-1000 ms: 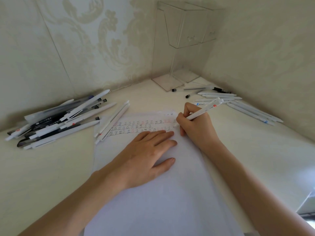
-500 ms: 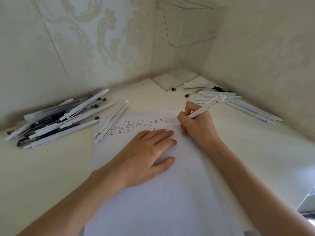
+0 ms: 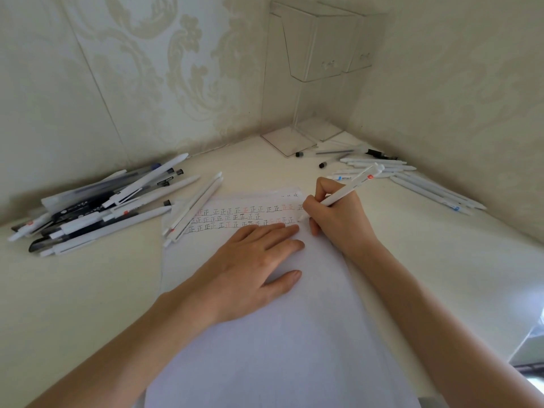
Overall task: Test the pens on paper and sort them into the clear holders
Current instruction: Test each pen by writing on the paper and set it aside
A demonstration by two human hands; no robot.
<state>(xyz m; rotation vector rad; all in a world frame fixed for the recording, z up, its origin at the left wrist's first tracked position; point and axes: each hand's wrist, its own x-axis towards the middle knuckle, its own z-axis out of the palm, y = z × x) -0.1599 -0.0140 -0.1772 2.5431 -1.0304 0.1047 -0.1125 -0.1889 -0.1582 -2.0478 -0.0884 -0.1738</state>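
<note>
Barely shifted from the earlier frames, the right hand (image 3: 338, 222) keeps its grip closed round a slim white plastic pen (image 3: 353, 187), tip on the white paper sheet (image 3: 265, 348) beside the written rows. Left hand (image 3: 250, 260) lies flat, fingers straight, on the sheet. Loose pen piles (image 3: 97, 213) flank it on the cream bench (image 3: 73, 290); tall clear acrylic holders (image 3: 318, 48) stand in the corner.

My left hand (image 3: 250, 260) lies flat, palm down, fingers (image 3: 281, 230) straight, thumb out, while my right hand (image 3: 338, 220) curls around a slim white plastic pen (image 3: 351, 187) in a writing grip, both forearms bare.
</note>
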